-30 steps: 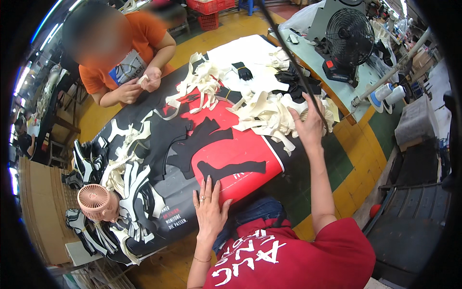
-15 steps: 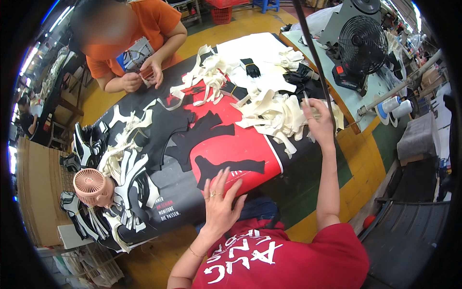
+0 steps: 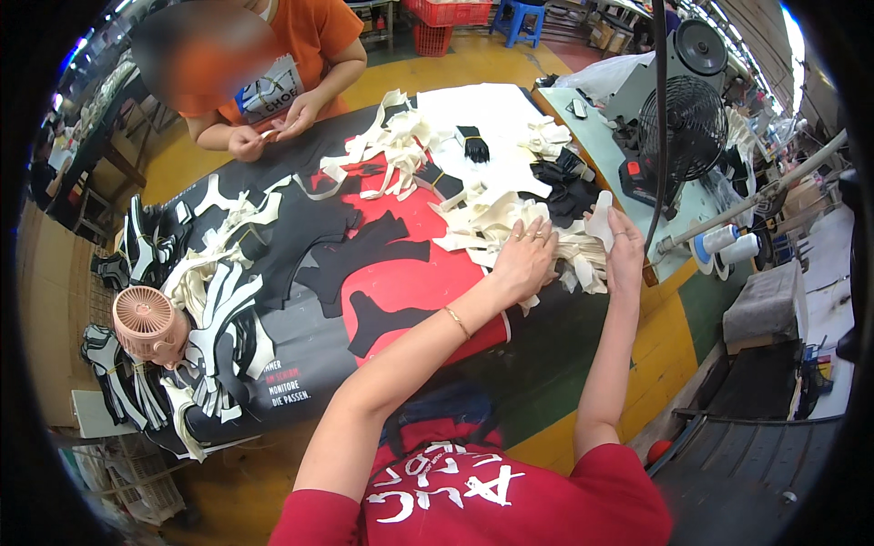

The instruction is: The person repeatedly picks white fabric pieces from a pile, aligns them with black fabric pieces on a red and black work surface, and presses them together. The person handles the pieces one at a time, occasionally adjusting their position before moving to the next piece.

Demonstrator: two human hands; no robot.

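My right hand [image 3: 625, 255] pinches a cream cut fabric piece [image 3: 600, 221], raised upright at the right end of a heap. That heap of cream fabric pieces [image 3: 470, 225] spreads over the table's right part. On its near side lies my left hand [image 3: 526, 264], fingers stretched out over the pieces. A black fabric piece [image 3: 387, 320] rests flat on the red area of the printed table cover [image 3: 428, 280], partly behind my left forearm. More black pieces [image 3: 360, 259] overlap to its left.
Across the table, a person in orange [image 3: 314, 55] handles a small item. Bundled black-and-white pieces [image 3: 228, 314] and a pink fan [image 3: 146, 320] stand at left. A black fan [image 3: 685, 127] and thread spools [image 3: 728, 244] are at right. A tied black bundle [image 3: 472, 144] lies farther back.
My left hand has left the black piece and moved right onto the cream heap. My right hand now holds a cream piece upright. The view has shifted slightly.
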